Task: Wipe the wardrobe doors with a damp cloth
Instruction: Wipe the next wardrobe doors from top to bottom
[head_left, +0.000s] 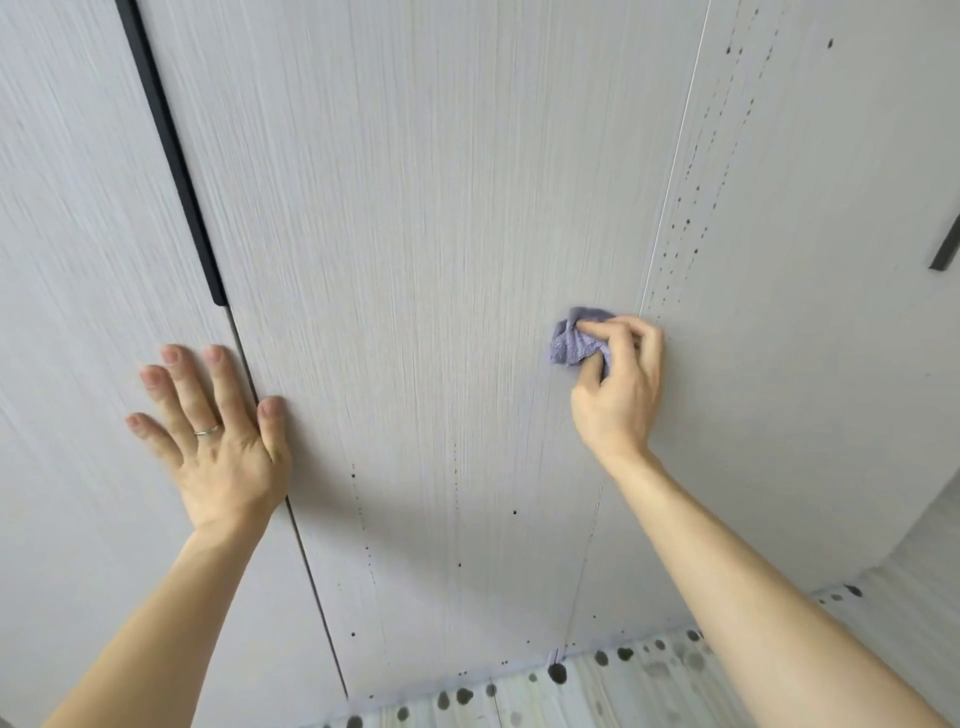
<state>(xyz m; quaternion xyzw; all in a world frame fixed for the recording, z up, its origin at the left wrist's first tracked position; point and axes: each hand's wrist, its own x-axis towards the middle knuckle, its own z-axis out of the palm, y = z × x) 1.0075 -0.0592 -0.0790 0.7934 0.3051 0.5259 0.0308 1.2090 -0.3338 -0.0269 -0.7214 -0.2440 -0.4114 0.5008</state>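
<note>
Filling the whole view, the wardrobe doors (415, 234) stand closed, pale grey with a fine upright grain, a dark handle strip (171, 156) running down the seam on the left. Below them lies a strip of floor (649, 670) blotched with dark spots. The left hand (213, 441) lies flat and spread across that left seam, fingers straight, holding nothing, as if bracing. The right hand (618, 384) has its fingers curled round a bunched purple cloth (574, 340) and presses it to the middle door, just beside the right-hand seam. The step in hand looks to be the wiping itself, part-way through the middle panel. Lines of small dark specks (688, 222) run down the door just right of the cloth, and more dot the middle door lower down. The next move probably calls for carrying the cloth across the seam onto those specks, with firm pressure along the grain.
</note>
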